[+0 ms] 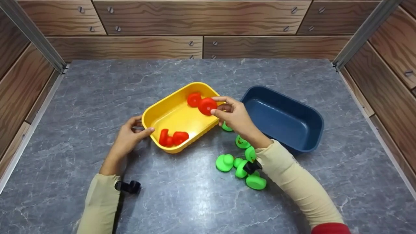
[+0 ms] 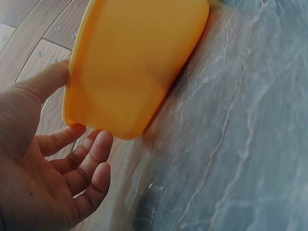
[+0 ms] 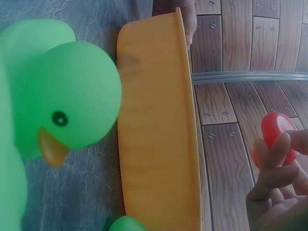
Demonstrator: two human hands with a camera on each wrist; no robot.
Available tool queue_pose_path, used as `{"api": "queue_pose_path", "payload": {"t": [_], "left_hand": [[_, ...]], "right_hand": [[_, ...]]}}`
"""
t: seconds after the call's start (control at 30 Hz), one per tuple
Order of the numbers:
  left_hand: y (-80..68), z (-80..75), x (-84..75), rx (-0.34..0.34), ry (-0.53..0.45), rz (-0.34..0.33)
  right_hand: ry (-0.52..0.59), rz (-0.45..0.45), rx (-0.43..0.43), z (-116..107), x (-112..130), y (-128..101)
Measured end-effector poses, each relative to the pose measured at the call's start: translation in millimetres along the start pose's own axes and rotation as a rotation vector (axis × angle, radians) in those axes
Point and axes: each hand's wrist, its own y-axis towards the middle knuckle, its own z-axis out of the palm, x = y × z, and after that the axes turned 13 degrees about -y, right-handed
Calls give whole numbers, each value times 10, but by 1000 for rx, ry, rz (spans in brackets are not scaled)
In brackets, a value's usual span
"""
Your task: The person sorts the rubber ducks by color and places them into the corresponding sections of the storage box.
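Observation:
At its near left end, a yellow tub (image 1: 170, 118) is gripped by my left hand (image 1: 127, 138), thumb over the rim and fingers against the outside; the left wrist view shows the tub's outer wall (image 2: 132, 67). My right hand (image 1: 239, 118) pinches a red rubber duck (image 1: 207, 106) between thumb and fingers above the tub's far right part. The duck's round base faces up, and its head is hidden. Inside the tub lie another red duck (image 1: 194, 99) at the far end and red ducks (image 1: 179, 138) at the near end.
Several green rubber ducks (image 1: 224, 162) lie on the grey marbled table, some partly under the right forearm. A dark blue tub (image 1: 282, 122) stands right of the yellow one. A green duck (image 3: 79, 94) looms close in the right wrist view. Wood-patterned walls (image 1: 201, 18) enclose the table.

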Motion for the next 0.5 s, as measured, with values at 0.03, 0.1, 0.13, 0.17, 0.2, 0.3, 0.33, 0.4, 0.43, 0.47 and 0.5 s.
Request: {"api": "queue_pose_path", "payload": {"t": [0.03,0.1,0.13,0.17,0.2,0.3,0.33,0.4,0.43,0.47,0.5], "left_hand": [[2,0,2,-1,-1,-1],[3,-1,4,-2,-2,-4],[3,-1,4,-1,-3,-5],[3,-2,3,-1,-3,-7],[6,-3,5,1,-4,-7],[9,-4,2,5,-8,-11],[8,-4,0,5,-7,-12],[6,-3,0,5,-6,-13],[2,-2,-2,4,-5,-14],[1,-1,-1,4,-5,-14],[-2,0,-1,3,-5,-14]], "right_hand": [[0,5,-3,7,3,6],[-5,14,-12,22,9,17],[-8,17,-17,30,11,23],[-7,20,-22,39,13,30],[-7,22,-24,47,14,34],[-8,25,-27,75,18,53],[-9,26,-27,83,17,60],[-16,29,-24,100,18,72],[-21,33,-23,108,19,79],[-30,36,-21,114,19,86],[-38,39,-22,119,20,95]]}}
